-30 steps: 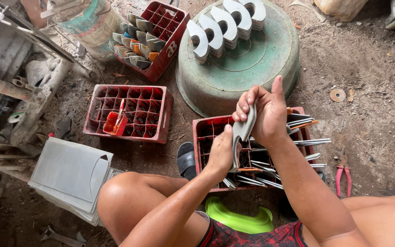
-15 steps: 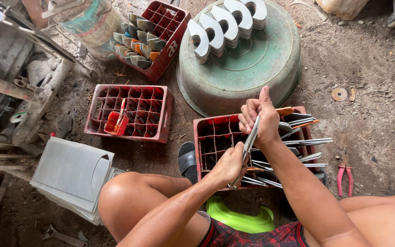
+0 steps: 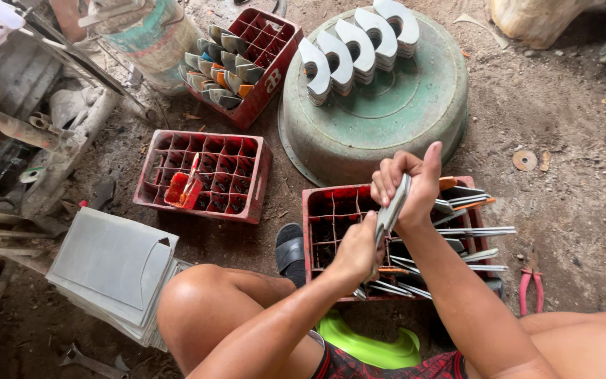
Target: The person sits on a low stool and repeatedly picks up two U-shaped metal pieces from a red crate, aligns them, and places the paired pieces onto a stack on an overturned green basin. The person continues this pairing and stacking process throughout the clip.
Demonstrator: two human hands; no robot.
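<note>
Metal blade (image 3: 391, 210) gripped upright in both hands over red crate (image 3: 331, 210): right hand (image 3: 407, 184) fisted around top, left hand (image 3: 356, 247) clasped on lower end. Crate's right side filled with blades (image 3: 471, 235); left cells empty.

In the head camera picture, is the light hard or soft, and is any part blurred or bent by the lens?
Head view: light is soft and even, with faint shadows only under the red crate and green basin; no glare; both hands, left hand and right hand, look sharp; edges bend slightly, as with a wide lens.
</note>
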